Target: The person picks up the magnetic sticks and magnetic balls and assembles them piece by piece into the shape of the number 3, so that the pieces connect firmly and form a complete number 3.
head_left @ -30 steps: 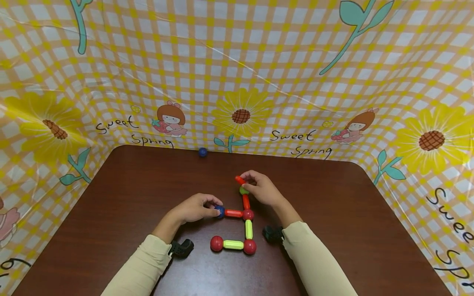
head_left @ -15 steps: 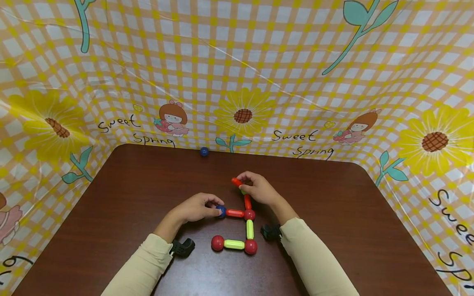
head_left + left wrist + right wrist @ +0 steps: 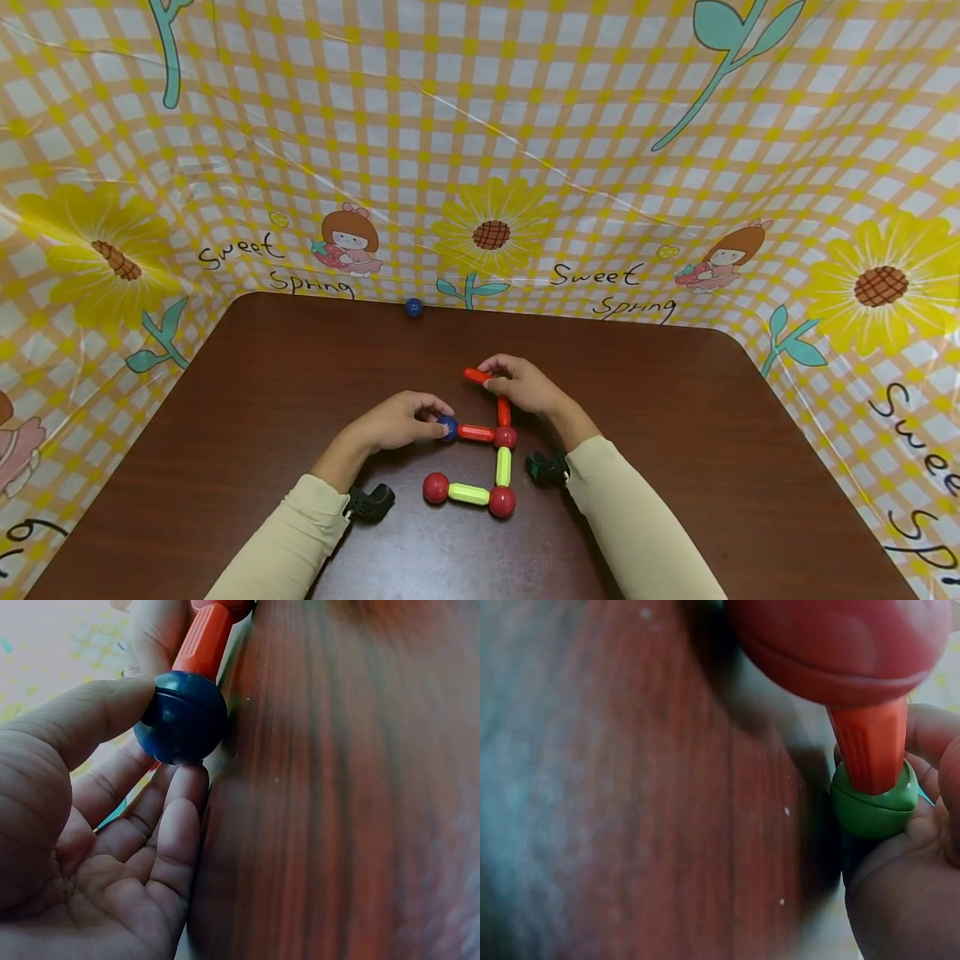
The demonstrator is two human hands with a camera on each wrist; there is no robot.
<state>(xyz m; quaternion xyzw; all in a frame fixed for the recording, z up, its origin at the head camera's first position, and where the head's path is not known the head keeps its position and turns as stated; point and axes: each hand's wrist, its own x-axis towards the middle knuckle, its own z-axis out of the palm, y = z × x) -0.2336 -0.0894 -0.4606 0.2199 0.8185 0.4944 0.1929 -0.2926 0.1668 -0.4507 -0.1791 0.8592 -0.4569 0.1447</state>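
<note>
In the head view my left hand (image 3: pixel 401 421) pinches a blue ball (image 3: pixel 448 427) between thumb and fingers. A red magnetic rod (image 3: pixel 476 432) joins that ball to a red ball (image 3: pixel 506 437). Another red rod (image 3: pixel 503 411) runs from there to a green ball (image 3: pixel 874 810), which my right hand hides in the head view. My right hand (image 3: pixel 525 385) holds the near end of a third, red rod (image 3: pixel 476 376), which points left. Yellow-green rods (image 3: pixel 503 467) (image 3: pixel 469 494) link the red corner ball (image 3: pixel 502 502) and the red end ball (image 3: pixel 436 488).
A loose blue ball (image 3: pixel 413 307) lies at the back edge of the dark wooden table (image 3: pixel 315 342). Checked cloth (image 3: pixel 420 125) with flowers hangs behind and at both sides. Each wrist wears a black strap (image 3: pixel 371 503).
My right hand has swung the far red rod round to the left and slightly nearer. The green ball has gone out of sight in the head view. My left hand keeps its hold.
</note>
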